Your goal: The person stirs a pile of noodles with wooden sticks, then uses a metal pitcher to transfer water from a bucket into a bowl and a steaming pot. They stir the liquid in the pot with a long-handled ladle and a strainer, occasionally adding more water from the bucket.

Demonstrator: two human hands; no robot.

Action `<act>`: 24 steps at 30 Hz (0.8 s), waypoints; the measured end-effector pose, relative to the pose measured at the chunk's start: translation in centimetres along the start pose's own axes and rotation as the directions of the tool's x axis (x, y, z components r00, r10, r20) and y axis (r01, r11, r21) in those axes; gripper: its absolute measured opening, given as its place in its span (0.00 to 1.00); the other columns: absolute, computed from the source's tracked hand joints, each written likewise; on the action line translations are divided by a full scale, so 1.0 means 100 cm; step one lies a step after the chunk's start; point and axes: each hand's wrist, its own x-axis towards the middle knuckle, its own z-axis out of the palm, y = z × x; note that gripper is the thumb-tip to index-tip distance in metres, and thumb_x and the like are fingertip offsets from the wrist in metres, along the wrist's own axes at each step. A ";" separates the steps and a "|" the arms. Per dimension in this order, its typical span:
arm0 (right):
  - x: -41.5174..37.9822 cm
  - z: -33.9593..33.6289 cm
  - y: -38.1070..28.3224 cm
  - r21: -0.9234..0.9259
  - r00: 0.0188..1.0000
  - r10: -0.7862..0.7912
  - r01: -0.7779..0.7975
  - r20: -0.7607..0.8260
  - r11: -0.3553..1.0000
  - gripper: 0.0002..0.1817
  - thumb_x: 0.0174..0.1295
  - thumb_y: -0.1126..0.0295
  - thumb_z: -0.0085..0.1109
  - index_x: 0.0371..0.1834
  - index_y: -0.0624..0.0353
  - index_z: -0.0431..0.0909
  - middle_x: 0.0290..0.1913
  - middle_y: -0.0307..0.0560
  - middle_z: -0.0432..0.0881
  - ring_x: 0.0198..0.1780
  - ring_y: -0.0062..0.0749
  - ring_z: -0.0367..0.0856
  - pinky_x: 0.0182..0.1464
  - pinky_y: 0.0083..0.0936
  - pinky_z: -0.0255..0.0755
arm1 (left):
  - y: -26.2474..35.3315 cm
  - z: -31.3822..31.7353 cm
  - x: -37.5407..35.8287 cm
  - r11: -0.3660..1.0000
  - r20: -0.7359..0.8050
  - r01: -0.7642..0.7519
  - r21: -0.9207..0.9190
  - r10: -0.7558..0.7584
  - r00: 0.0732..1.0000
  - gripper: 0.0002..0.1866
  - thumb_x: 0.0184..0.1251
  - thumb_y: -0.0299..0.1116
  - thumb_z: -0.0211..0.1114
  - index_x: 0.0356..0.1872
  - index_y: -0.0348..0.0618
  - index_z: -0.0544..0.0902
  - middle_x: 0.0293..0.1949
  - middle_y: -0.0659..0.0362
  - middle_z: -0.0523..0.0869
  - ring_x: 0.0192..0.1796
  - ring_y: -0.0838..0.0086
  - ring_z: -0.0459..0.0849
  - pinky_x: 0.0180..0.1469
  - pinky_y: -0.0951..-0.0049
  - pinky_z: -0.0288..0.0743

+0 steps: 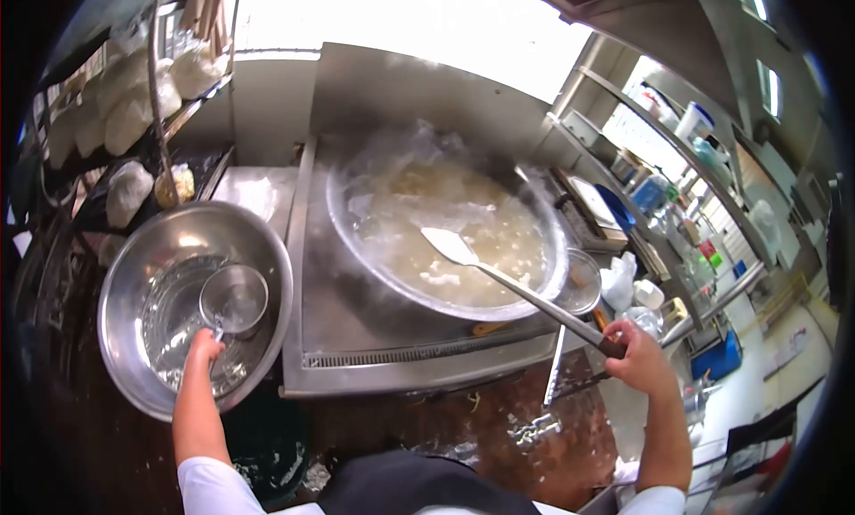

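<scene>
My left hand point(204, 348) grips the handle of a small steel ladle cup point(233, 298), which sits in the water of a wide steel basin point(134, 248) at the left. My right hand point(638, 355) holds the dark handle end of a long metal spatula point(499, 276). Its pale flat blade rests above the steaming broth in a big wok point(545, 221) set into the steel stove top. Steam hides part of the wok's far side.
A wire rack point(107, 114) with white bags stands at the back left. A small strainer bowl point(583, 279) sits right of the wok. Shelves with containers point(659, 186) run along the right. The brown floor point(499, 426) below the stove is littered with scraps.
</scene>
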 end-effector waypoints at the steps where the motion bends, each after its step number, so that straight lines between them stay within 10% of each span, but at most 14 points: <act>1: 0.002 -0.011 -0.007 0.004 1.000 0.014 -0.014 -0.020 1.000 0.19 0.44 0.72 0.64 0.42 0.60 0.74 0.30 0.49 0.82 0.33 0.38 0.82 0.37 0.31 0.74 | 0.001 0.002 -0.004 0.996 -0.064 -0.051 0.079 0.056 0.996 0.14 0.51 0.30 0.68 0.38 0.33 0.80 0.29 0.47 0.85 0.29 0.57 0.86 0.34 0.59 0.78; 6: 0.022 -0.036 -0.031 -0.396 0.998 -0.064 0.052 -0.017 0.917 0.18 0.44 0.69 0.64 0.42 0.52 0.77 0.30 0.48 0.82 0.35 0.46 0.82 0.39 0.39 0.75 | 0.030 0.004 -0.037 0.972 -0.537 -0.215 0.099 0.234 0.811 0.18 0.56 0.26 0.61 0.50 0.37 0.79 0.52 0.44 0.80 0.59 0.50 0.75 0.62 0.58 0.68; 10: 0.049 -0.041 -0.058 -0.615 0.945 -0.302 0.166 -0.124 0.771 0.13 0.46 0.65 0.67 0.38 0.48 0.82 0.32 0.44 0.83 0.38 0.41 0.83 0.42 0.38 0.76 | 0.094 0.014 -0.111 0.764 -0.794 -0.614 0.196 0.491 0.358 0.18 0.59 0.24 0.60 0.52 0.37 0.76 0.52 0.47 0.79 0.60 0.53 0.74 0.64 0.56 0.65; 14: 0.075 -0.044 -0.092 -0.657 0.971 -0.237 0.160 -0.028 0.737 0.10 0.47 0.64 0.68 0.35 0.49 0.83 0.32 0.43 0.84 0.39 0.39 0.84 0.43 0.37 0.77 | 0.132 0.052 -0.201 0.508 -0.537 -0.745 -0.432 0.519 0.665 0.14 0.62 0.26 0.59 0.49 0.39 0.79 0.47 0.49 0.83 0.50 0.62 0.83 0.53 0.67 0.76; 16: 0.082 -0.050 -0.108 -0.643 0.981 -0.194 0.147 -0.003 0.751 0.11 0.47 0.62 0.69 0.35 0.49 0.84 0.33 0.44 0.84 0.40 0.39 0.84 0.45 0.37 0.78 | 0.131 0.088 -0.231 0.571 -0.462 -0.733 -0.370 0.571 0.678 0.08 0.61 0.28 0.61 0.40 0.39 0.83 0.35 0.54 0.86 0.38 0.70 0.86 0.41 0.72 0.79; 20: 0.102 -0.047 -0.128 -0.689 0.993 -0.081 0.116 0.083 0.715 0.14 0.46 0.59 0.70 0.35 0.49 0.86 0.35 0.45 0.85 0.42 0.40 0.85 0.46 0.36 0.78 | 0.109 0.140 -0.245 0.667 0.144 -0.177 -0.724 0.397 0.907 0.07 0.62 0.32 0.65 0.32 0.38 0.82 0.20 0.60 0.82 0.20 0.80 0.79 0.24 0.79 0.74; 24: 0.128 -0.033 -0.135 -0.690 0.977 -0.005 0.153 0.212 0.708 0.16 0.50 0.55 0.67 0.40 0.47 0.86 0.38 0.46 0.86 0.43 0.39 0.85 0.47 0.36 0.77 | 0.089 0.168 -0.203 0.620 0.100 -0.137 -0.773 0.331 0.938 0.14 0.63 0.38 0.64 0.21 0.42 0.79 0.12 0.66 0.73 0.13 0.83 0.67 0.17 0.79 0.59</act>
